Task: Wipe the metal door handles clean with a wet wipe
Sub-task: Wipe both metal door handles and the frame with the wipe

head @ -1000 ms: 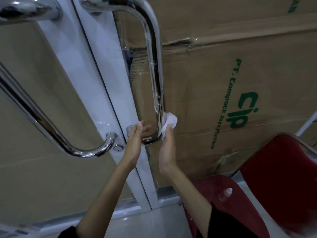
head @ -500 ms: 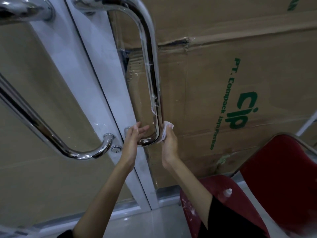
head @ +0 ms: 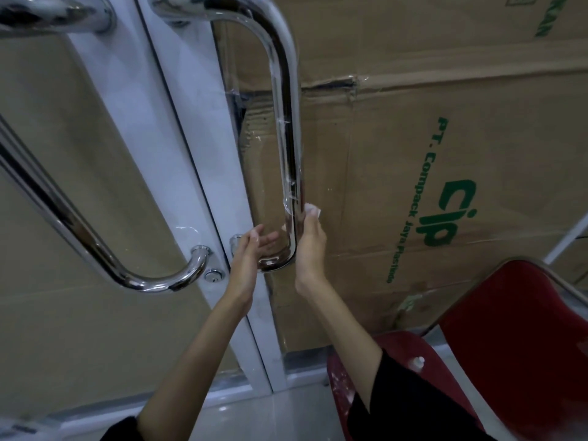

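In the head view, two curved chrome pulls are seen on a pair of white-framed glass doors. The right door handle [head: 288,128] is set upright, its lower bend lying between the two hands. The wet wipe [head: 313,210] is pinched in the right hand [head: 310,246], whose fingers are curled against the outer side of the bar just above the bend; only a small white corner of the wipe is shown above the fingertips, pressed to the metal. The left hand [head: 251,253] is held open on the inner side of the same handle, palm turned toward the bar and fingers relaxed; whether the metal is actually touched by it cannot be told. Torn clear film is seen clinging to the bar above the wipe. The left door handle [head: 105,243] is seen slanting down to its lower mount beside a round lock [head: 212,275], and is not touched by either hand. Behind the glass, brown cardboard [head: 413,154] printed with green lettering is seen. At the lower right a red chair [head: 525,345] is placed, with a small white bottle [head: 417,363] lying on its seat just beside the right forearm.
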{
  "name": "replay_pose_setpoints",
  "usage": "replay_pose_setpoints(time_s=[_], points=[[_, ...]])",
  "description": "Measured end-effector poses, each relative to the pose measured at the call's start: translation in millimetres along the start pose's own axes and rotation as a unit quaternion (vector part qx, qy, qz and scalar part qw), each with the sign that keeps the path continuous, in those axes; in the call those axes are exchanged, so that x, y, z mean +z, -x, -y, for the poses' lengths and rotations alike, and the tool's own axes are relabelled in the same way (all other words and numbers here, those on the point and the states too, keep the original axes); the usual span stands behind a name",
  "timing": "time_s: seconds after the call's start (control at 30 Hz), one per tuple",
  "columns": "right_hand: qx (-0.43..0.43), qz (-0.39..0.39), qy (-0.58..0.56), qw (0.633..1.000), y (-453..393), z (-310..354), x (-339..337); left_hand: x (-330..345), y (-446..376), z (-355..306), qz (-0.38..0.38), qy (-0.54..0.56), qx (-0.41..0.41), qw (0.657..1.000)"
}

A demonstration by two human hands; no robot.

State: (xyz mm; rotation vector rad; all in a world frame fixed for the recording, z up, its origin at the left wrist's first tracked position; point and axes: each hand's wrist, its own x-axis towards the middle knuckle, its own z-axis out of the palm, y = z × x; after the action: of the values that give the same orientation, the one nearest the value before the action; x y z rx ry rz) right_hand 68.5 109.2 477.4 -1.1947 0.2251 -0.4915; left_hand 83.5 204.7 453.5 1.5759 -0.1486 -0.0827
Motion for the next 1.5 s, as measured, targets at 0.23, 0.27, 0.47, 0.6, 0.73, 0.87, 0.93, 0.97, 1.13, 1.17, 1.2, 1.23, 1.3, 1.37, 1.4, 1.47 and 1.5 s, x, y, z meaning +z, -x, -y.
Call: replay_pose_setpoints(time_s=[0.23, 0.27, 0.47, 0.6, 0.73, 0.87, 0.93, 0.97, 1.13, 1.17, 1.2, 1.23, 1.3, 1.37, 1.4, 1.47, 1.5], points=[[-0.043, -0.008, 0.045, 0.998, 26.7, -25.0, -4.7, -1.9, 0.6, 0.9, 0.002, 0.016, -0.004, 1.0], [-0.042, -0.002, 0.046, 0.998, 23.7, -20.5, -6.1, -1.4, 0.6, 0.7, 0.001, 0.019, -0.003, 1.0], [-0.213, 0.015, 0.208, 0.954, 12.1, -10.6, 16.5, -3.4, 3.0, -3.0, 0.01, 0.045, -0.021, 0.999], [-0.492, 0.041, 0.542, 0.68, -5.5, -48.7, -33.3, -15.2, 5.6, -9.0, 0.003, 0.09, -0.039, 0.995], [-0.595, -0.018, 0.705, 0.387, -26.7, -48.4, -66.6, -40.2, 13.5, -15.4, -0.01, 0.123, -0.022, 0.992], [-0.587, 0.004, 0.766, 0.263, -32.5, -29.5, -35.7, -50.2, 15.8, -27.4, -0.012, 0.129, -0.015, 0.992], [-0.57, 0.01, 0.789, 0.23, -36.1, -20.1, -22.8, -49.2, 16.0, -31.9, 0.002, 0.138, -0.015, 0.99], [-0.57, -0.012, 0.789, 0.226, -37.6, -12.1, -23.2, -49.5, 16.5, -33.6, 0.01, 0.142, -0.016, 0.99], [-0.641, -0.15, 0.716, 0.233, -37.7, 23.6, -51.2, -66.2, 19.0, -29.1, -0.015, 0.146, -0.02, 0.989], [-0.638, -0.148, 0.72, 0.23, -37.5, 22.6, -50.9, -66.6, 18.0, -29.9, -0.021, 0.148, -0.025, 0.989], [-0.631, -0.134, 0.732, 0.217, -33.7, 17.8, -50.8, -64.9, 20.0, -29.4, -0.025, 0.152, -0.033, 0.987], [-0.626, -0.11, 0.746, 0.199, -32.4, 8.9, -49.9, -61.9, 19.7, -30.2, -0.023, 0.153, -0.039, 0.987], [-0.627, -0.066, 0.761, 0.152, -33.6, -5.6, -55.0, -53.2, 20.6, -33.2, -0.005, 0.15, -0.037, 0.988], [-0.638, -0.044, 0.757, 0.133, -34.6, 1.8, -59.2, -47.4, 22.2, -38.1, 0.013, 0.148, -0.037, 0.988], [-0.644, -0.053, 0.75, 0.14, -36.4, 10.0, -58.1, -46.9, 22.6, -39.9, 0.018, 0.145, -0.034, 0.989], [-0.643, -0.101, 0.736, 0.187, -40.0, 25.3, -47.8, -49.5, 22.5, -42.3, 0.011, 0.147, -0.026, 0.989], [-0.633, -0.116, 0.735, 0.214, -40.2, 27.8, -41.4, -50.9, 21.5, -43.0, 0.006, 0.151, -0.026, 0.988]])
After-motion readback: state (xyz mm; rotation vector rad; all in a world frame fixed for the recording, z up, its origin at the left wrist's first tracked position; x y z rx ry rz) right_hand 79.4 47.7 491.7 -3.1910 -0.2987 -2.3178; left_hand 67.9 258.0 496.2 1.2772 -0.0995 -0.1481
